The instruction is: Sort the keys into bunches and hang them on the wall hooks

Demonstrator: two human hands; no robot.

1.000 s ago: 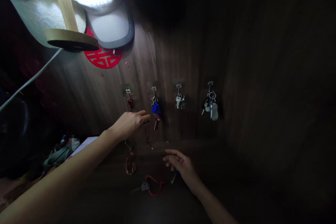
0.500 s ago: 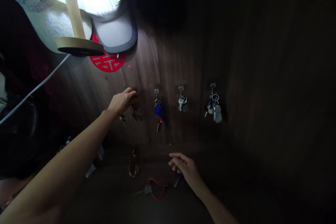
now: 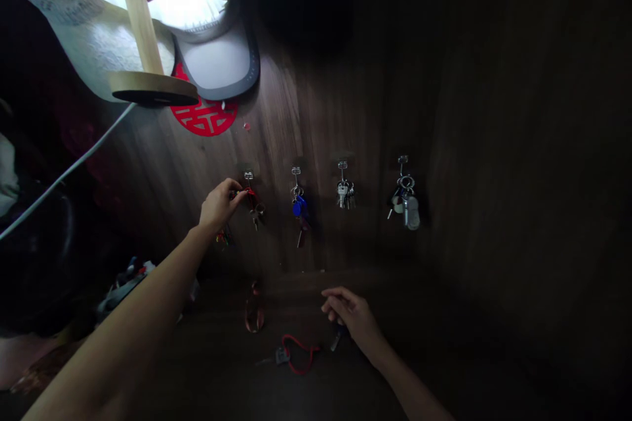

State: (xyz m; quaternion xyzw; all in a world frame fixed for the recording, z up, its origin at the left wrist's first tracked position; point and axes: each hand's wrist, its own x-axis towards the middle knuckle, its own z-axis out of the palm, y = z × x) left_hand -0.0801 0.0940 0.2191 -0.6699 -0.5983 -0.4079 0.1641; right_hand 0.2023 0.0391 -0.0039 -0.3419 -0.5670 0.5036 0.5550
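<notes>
My left hand point(image 3: 222, 205) is closed in a pinch just left of the leftmost wall hook point(image 3: 248, 175). Below it dangles a small multicoloured keychain point(image 3: 224, 237), its upper part hidden by the hand. Beside my fingertips, keys on a red cord point(image 3: 251, 196) hang from that hook. My right hand point(image 3: 353, 316) is low over the dark wooden surface, its fingers loosely bent and apart, with nothing visible between them. A key point(image 3: 336, 340) with a dark blue head lies partly hidden under it. To its left rests a grey-headed key point(image 3: 282, 356) with a red loop point(image 3: 301, 368).
More hooks carry keys with a blue tag point(image 3: 299, 206), silver keys point(image 3: 343, 195) and keys with a silver fob point(image 3: 411, 212). A brown strap loop point(image 3: 254, 322) lies below. At upper left are a bright lamp point(image 3: 143, 33), a cap point(image 3: 217, 66) and a red paper cutout point(image 3: 207, 120).
My left hand has moved down and left off the leftmost hook, the multicoloured keychain moving with it. The hook and red-corded keys are now uncovered. My right hand stays nearly still.
</notes>
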